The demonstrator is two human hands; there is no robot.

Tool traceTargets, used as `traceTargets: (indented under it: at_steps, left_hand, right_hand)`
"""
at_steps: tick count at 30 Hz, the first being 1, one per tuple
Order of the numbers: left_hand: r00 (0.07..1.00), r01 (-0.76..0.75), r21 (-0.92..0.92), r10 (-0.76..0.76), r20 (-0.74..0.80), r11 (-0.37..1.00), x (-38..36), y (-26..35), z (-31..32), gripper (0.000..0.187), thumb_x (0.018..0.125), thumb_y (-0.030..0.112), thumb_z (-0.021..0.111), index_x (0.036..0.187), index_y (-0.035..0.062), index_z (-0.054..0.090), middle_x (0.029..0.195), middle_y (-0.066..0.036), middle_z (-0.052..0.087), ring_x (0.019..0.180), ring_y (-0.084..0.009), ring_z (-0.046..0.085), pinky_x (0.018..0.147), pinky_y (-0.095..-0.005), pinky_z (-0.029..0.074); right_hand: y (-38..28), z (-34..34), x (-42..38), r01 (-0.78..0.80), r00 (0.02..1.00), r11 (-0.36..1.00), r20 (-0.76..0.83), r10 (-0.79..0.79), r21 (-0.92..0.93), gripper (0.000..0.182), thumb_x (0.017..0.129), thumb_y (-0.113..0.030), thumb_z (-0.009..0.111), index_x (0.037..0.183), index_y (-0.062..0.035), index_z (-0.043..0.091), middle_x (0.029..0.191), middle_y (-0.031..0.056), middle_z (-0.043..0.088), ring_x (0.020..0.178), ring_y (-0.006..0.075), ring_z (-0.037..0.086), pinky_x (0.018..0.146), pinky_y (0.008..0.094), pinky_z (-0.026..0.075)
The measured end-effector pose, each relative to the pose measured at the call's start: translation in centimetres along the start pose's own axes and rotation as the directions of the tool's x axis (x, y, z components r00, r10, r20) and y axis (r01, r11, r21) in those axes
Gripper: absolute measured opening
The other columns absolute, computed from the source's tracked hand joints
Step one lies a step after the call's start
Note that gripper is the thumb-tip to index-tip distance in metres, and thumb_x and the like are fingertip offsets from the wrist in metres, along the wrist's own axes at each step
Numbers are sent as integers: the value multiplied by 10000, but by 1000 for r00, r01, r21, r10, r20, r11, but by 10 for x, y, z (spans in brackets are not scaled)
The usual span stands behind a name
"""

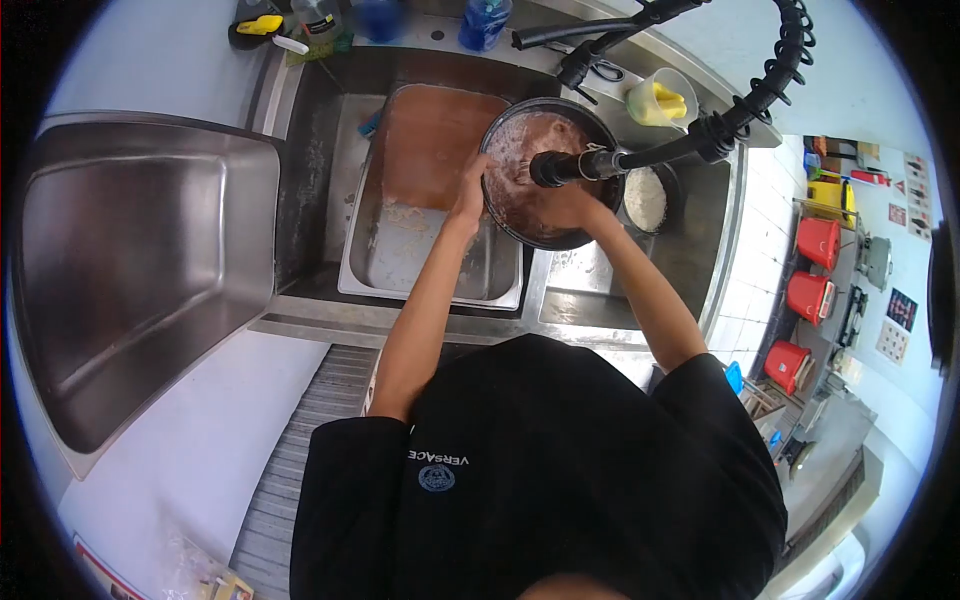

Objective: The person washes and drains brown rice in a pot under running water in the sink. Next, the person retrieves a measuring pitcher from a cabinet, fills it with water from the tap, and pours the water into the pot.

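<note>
A round black bowl (492, 205) is held over the divide between two sinks, under the black spray faucet head (552, 168). Water runs from the head into it, and reddish-brown, foamy liquid (530, 140) swirls inside. My left hand (470, 192) grips the bowl's left rim. My right hand (570, 207) reaches inside on the near right, its fingers hidden by the liquid and blur. Beneath the bowl, to its left, a tilted steel pan (395, 268) holds brown water (430, 140) at its far end, with pale bits along the edge. Right of the bowl sits a dark container of whitish contents (645, 200).
A large empty-looking steel pan (125, 250) leans at the left. Behind the sinks stand a blue bottle (484, 24) and a clear jug (662, 98) with something yellow inside. The coiled faucet hose (790, 50) arches overhead at right. Red containers (808, 298) line a far shelf.
</note>
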State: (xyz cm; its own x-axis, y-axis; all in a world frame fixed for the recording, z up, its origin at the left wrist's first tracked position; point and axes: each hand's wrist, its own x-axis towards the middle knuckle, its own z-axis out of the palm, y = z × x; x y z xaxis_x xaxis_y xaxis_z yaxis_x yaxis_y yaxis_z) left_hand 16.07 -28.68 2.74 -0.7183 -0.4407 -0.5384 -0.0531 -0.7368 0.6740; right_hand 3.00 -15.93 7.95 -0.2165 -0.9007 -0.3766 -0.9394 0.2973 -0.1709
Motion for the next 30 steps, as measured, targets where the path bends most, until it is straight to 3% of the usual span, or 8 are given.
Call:
traceTargets:
  at_steps: [1,8,11,14,17,20,26,30]
  left_hand:
    - [1000,0,-6,0,0,1000,-3,2,4,322,863,376,500,953,92,623,1010,-39,597,993,-171,537,927,-299,390]
    - [1000,-8,53,9,-5,999,12,-16,-10,319,837,374,528,949,95,634,994,-25,588,973,-177,535,911,-301,397]
    - [1000,-16,47,15,14,999,8,-7,-11,330,827,379,535,958,92,631,991,-34,598,967,-179,544,900,-301,403]
    - [999,29,-15,-29,-23,999,-4,2,1,315,826,374,537,946,97,626,969,-39,601,944,-170,551,873,-294,414]
    - [999,14,25,-13,-33,1000,6,-10,-8,282,828,361,539,922,107,618,949,-35,594,927,-156,549,853,-292,422]
    - [1000,-7,33,8,-30,999,4,-8,-9,262,826,348,545,908,108,610,950,-34,591,927,-153,547,850,-299,428]
    - [1000,-13,-99,13,1,995,6,-37,-31,277,806,302,556,944,67,607,1013,-64,617,977,-195,572,894,-330,438]
    - [999,21,-267,-29,-25,963,-27,-28,-40,303,790,260,554,993,41,602,1057,-85,622,1011,-236,582,935,-373,438]
  right_hand:
    - [2,-10,-1,-201,979,813,87,183,547,429,730,-278,695,1115,-91,661,1192,225,598,1163,362,543,986,456,407]
    - [15,31,34,-185,761,973,-607,230,137,357,739,-226,687,1069,-95,658,1134,224,597,1101,388,552,928,514,408]
    - [-1,25,21,-22,909,999,-416,8,-28,378,730,-258,698,1066,-93,644,1071,198,622,1057,362,575,925,491,414]
    - [34,80,33,-103,917,826,-270,295,554,425,734,-299,693,1102,-98,625,1129,174,609,1114,358,543,963,507,385]
    - [17,59,17,31,939,999,-342,-24,17,392,734,-281,701,1071,-91,640,1089,161,627,1081,354,559,972,462,398]
    - [12,13,5,43,935,862,-325,144,505,353,726,-218,704,1047,-83,648,1056,153,638,1057,352,572,973,436,403]
    - [30,-2,-23,-37,950,738,-205,234,674,329,747,-89,680,1070,-43,637,1059,182,638,1030,336,592,898,391,453]
    - [-1,-24,-45,-221,720,609,-294,629,761,294,779,-33,639,1071,-1,624,1082,204,634,1025,332,605,838,389,475]
